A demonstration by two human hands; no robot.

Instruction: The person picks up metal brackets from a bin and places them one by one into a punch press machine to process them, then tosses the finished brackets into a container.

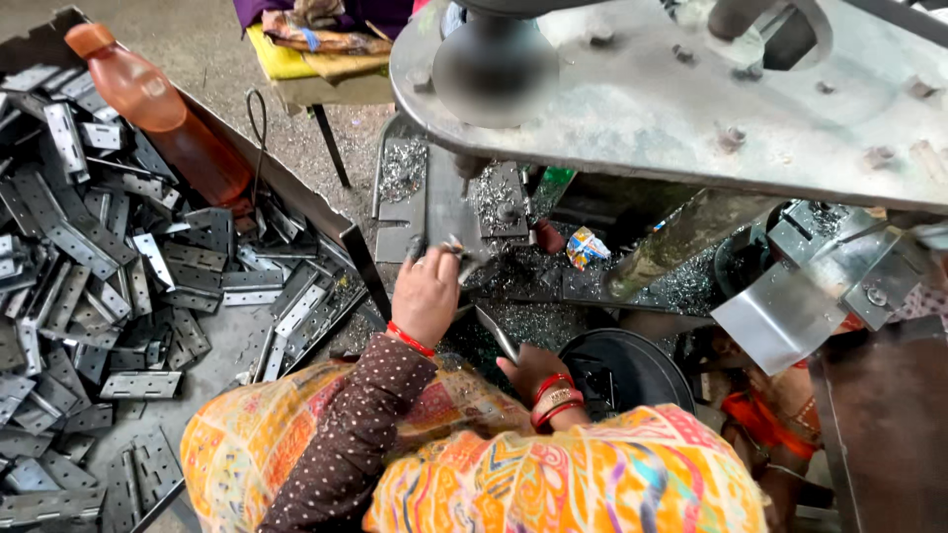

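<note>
Under the grey press plate (671,109), a small flat metal piece (455,247) is pinched in the left hand (427,294), while the right hand (528,367) is closed on a thin steel strip (497,334). Perforated hinge plates (109,286) are heaped in the tray at left, beside an orange plastic bottle (163,114).

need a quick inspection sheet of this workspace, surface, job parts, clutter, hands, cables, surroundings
surface: machine bed under a grey metal press table, strewn with metal shavings
job's things: small metal piece at the left hand's fingertips, under the round press head
clutter: tray heaped with flat perforated hinge plates; orange bottle lying on its edge; crumpled wrapper
grippers: left hand pinches the piece; right hand low beside a black round bin, grip unclear
cables: dark wire loop by the tray
surroundings: stool with yellow cushion on concrete floor; bent sheet-metal guard at right
</note>
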